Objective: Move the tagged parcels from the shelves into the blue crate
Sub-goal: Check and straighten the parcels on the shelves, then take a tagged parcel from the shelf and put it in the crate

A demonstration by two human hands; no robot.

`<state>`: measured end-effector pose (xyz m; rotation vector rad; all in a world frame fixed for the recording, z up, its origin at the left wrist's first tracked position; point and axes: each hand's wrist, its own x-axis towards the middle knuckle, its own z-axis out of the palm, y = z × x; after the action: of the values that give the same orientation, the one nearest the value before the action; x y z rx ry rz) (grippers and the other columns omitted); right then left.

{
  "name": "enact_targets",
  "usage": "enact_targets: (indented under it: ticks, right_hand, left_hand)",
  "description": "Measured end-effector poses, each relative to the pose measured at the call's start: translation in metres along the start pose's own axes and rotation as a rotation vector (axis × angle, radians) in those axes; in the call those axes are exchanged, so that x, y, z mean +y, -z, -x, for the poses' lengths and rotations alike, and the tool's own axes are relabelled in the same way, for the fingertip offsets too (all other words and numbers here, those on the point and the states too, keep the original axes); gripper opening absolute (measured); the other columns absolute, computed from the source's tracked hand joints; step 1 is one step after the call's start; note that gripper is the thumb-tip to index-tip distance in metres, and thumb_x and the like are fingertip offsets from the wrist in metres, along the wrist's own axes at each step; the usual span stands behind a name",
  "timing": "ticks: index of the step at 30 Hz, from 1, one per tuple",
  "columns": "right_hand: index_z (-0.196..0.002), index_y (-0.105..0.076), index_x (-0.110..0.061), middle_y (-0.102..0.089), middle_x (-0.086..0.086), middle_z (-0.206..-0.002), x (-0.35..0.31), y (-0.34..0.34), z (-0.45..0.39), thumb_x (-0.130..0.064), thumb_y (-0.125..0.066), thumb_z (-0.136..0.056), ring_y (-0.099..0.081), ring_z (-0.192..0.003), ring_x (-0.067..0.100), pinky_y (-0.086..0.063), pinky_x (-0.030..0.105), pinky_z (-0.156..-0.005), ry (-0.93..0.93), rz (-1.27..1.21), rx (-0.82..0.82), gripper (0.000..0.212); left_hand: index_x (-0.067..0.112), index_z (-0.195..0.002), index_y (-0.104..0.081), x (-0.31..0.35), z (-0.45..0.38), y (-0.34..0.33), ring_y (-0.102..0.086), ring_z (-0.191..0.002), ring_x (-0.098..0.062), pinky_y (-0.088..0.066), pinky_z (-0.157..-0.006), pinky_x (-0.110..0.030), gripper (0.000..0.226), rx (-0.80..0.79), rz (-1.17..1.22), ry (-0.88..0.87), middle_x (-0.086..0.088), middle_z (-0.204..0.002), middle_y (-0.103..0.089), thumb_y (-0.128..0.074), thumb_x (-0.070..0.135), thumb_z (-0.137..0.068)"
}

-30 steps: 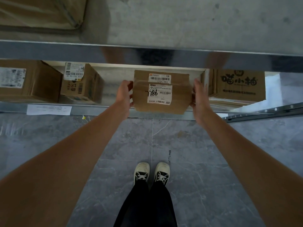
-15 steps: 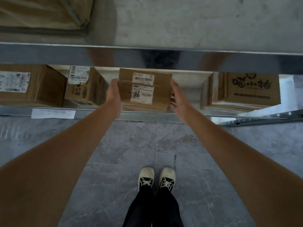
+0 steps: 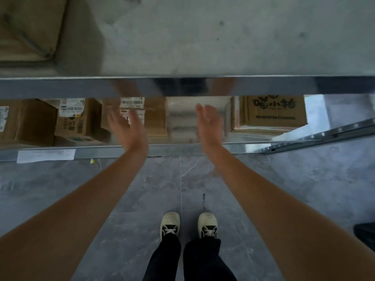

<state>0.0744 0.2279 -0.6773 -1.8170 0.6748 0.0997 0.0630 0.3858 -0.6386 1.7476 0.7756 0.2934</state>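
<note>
I have both hands out in front of the lower shelf [image 3: 129,148] and neither one holds anything: my left hand [image 3: 126,126] is spread flat with straight fingers in front of the labelled cardboard parcel [image 3: 154,116], and my right hand [image 3: 209,123] is likewise flat and open, hovering before the bare gap of shelf just to the right of that parcel. The frame is blurred around the fingers, so I cannot tell whether the left fingertips brush the parcel's face or hang just short of it. The parcel stands on the shelf with its white barcode labels [image 3: 132,102] facing me, partly tucked under the upper shelf edge [image 3: 60,86]. To its left on the same shelf sit a smaller box with a "69" tag [image 3: 77,118] and a larger carton [image 3: 26,120]; to its right, past the gap, is a printed carton [image 3: 272,112]. The blue crate is nowhere in view, so I cannot say where it stands. My read is that no parcel is in hand and I am between grasps, with the pick still to be made. The next move, as I judge it, calls for choosing a tagged parcel, setting one palm on each side, squeezing evenly, and drawing it clear of the overhanging shelf edge before turning to find the crate.
</note>
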Motion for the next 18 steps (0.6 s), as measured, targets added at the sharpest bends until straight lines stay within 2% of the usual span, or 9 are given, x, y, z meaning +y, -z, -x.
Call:
enact_targets:
  ticks: [3, 5, 7, 10, 12, 14, 16, 18]
  right_hand:
    - [-0.110, -0.061, -0.011, -0.064, 0.003, -0.107, 0.000, 0.074, -0.014, -0.050, -0.051, -0.090, -0.059, -0.100, 0.021, -0.049, 0.037, -0.090, 0.208, 0.116, 0.257, 0.045]
    - [-0.110, -0.059, -0.006, -0.060, 0.009, -0.110, 0.007, 0.123, -0.030, -0.050, -0.047, -0.089, -0.055, -0.104, 0.027, -0.047, 0.042, -0.090, 0.305, 0.202, 0.365, 0.050]
    - [-0.119, -0.056, -0.004, -0.056, 0.014, -0.119, 0.021, 0.169, -0.049, -0.047, -0.050, -0.092, -0.050, -0.113, 0.029, -0.043, 0.042, -0.096, 0.309, 0.275, 0.445, 0.052]
    - [-0.129, -0.051, -0.004, -0.050, 0.014, -0.130, 0.045, 0.227, -0.068, -0.044, -0.055, -0.092, -0.045, -0.119, 0.028, -0.037, 0.034, -0.096, 0.271, 0.306, 0.504, 0.054]
    - [-0.140, -0.043, -0.009, -0.042, 0.010, -0.144, 0.063, 0.257, -0.079, -0.044, -0.055, -0.094, -0.040, -0.130, 0.027, -0.033, 0.031, -0.101, 0.131, 0.303, 0.425, 0.060]
    - [-0.151, -0.031, -0.017, -0.032, 0.004, -0.156, 0.074, 0.280, -0.089, -0.050, -0.051, -0.096, -0.034, -0.141, 0.024, -0.028, 0.037, -0.112, -0.065, 0.228, 0.203, 0.067]
    - [-0.154, -0.024, -0.022, -0.031, 0.002, -0.158, 0.077, 0.293, -0.096, -0.055, -0.044, -0.098, -0.033, -0.143, 0.022, -0.027, 0.040, -0.113, -0.209, 0.135, -0.015, 0.068]
    - [-0.152, -0.030, -0.020, -0.039, 0.001, -0.152, 0.075, 0.295, -0.104, -0.055, -0.038, -0.100, -0.038, -0.137, 0.019, -0.029, 0.035, -0.106, -0.264, 0.064, -0.145, 0.063]
  left_hand:
    - [0.007, -0.144, -0.039, 0.008, 0.047, -0.053, -0.035, -0.138, -0.026, -0.028, -0.116, -0.041, 0.058, -0.218, -0.046, -0.040, -0.013, -0.149, -0.037, -0.044, 0.031, -0.091]
    - [0.007, -0.140, -0.043, 0.012, 0.075, -0.092, -0.040, -0.134, -0.024, -0.030, -0.114, -0.038, 0.048, -0.365, -0.062, -0.030, -0.011, -0.145, -0.040, -0.045, 0.027, -0.096]
    - [0.012, -0.142, -0.043, 0.017, 0.101, -0.131, -0.039, -0.134, -0.020, -0.028, -0.115, -0.035, 0.042, -0.492, -0.046, 0.059, -0.007, -0.146, -0.039, -0.044, 0.022, -0.101]
    - [0.014, -0.149, -0.032, 0.019, 0.128, -0.179, -0.030, -0.142, -0.019, -0.020, -0.118, -0.031, 0.050, -0.635, -0.045, 0.225, -0.004, -0.155, -0.031, -0.038, 0.032, -0.103]
    - [0.016, -0.149, -0.034, 0.015, 0.136, -0.202, -0.034, -0.141, -0.022, -0.022, -0.119, -0.039, 0.060, -0.661, -0.021, 0.357, -0.006, -0.154, -0.035, -0.036, 0.049, -0.098]
    - [0.020, -0.140, -0.048, -0.002, 0.138, -0.220, -0.048, -0.131, -0.025, -0.033, -0.113, -0.048, 0.071, -0.672, 0.022, 0.463, -0.006, -0.141, -0.052, -0.031, 0.062, -0.085]
    - [0.020, -0.129, -0.059, -0.011, 0.141, -0.229, -0.056, -0.121, -0.025, -0.039, -0.109, -0.051, 0.065, -0.691, 0.061, 0.500, -0.006, -0.128, -0.063, -0.029, 0.060, -0.089]
    - [0.018, -0.129, -0.060, 0.001, 0.148, -0.227, -0.054, -0.122, -0.025, -0.036, -0.110, -0.048, 0.056, -0.677, 0.044, 0.506, -0.007, -0.130, -0.062, -0.029, 0.052, -0.098]
